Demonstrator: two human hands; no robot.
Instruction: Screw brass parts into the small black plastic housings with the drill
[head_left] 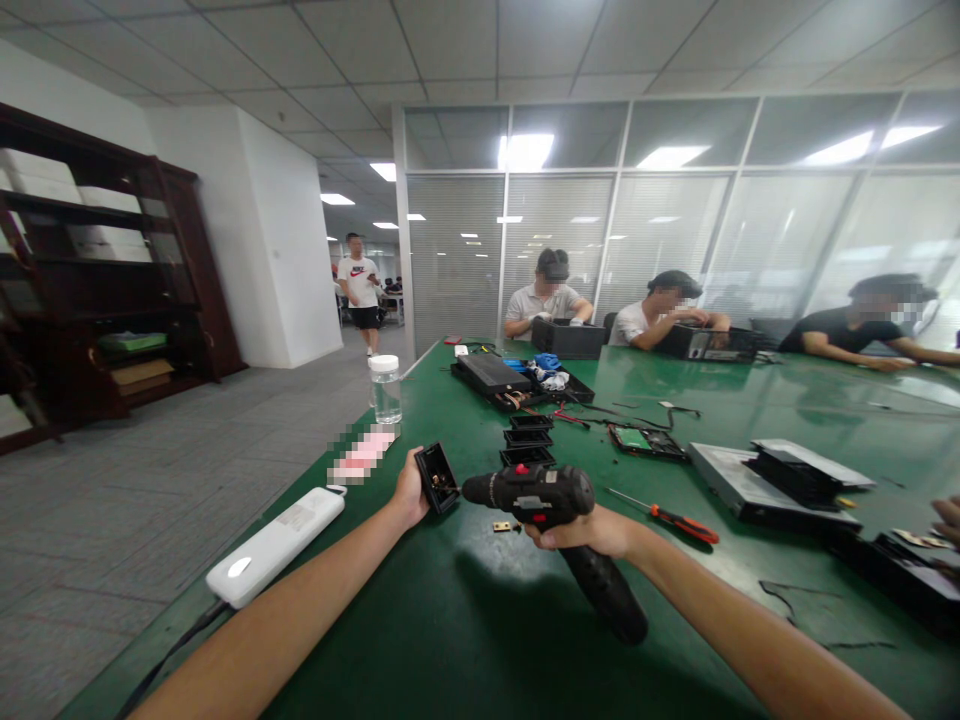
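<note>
Left hand (409, 492): forearm stretched forward from lower left, fingers closed around the edge of a small black shell (437, 478). The shell is held upright just above the table (465, 610), its open face turned to the right. Copper-coloured parts show inside it.

Right hand (592, 532): forearm entering from lower right, fist wrapped tight round the neck of a black drill (536, 492). The drill's handle hangs down towards the camera. Its nose points left and sits just beside the shell's open face; whether the tip touches cannot be told.

A small brass piece (504, 526) lies on the table below the drill's nose.

Containers:
- Three empty black trays (529, 440) sit in a row just behind the drill.
- Farther back, an open case (495, 378) holds loose wires and blue parts.
- A clear bottle (385, 390) with a white cap stands near the left edge; its contents cannot be told.

Elsewhere:
- A red-handled screwdriver (675, 522) lies to the right of the right hand.
- A green board (643, 440) lies beyond it.
- A white pack (274, 545) with a cable rests beside the left forearm.
- Three people (544, 300) sit at the far side with black boxes.
</note>
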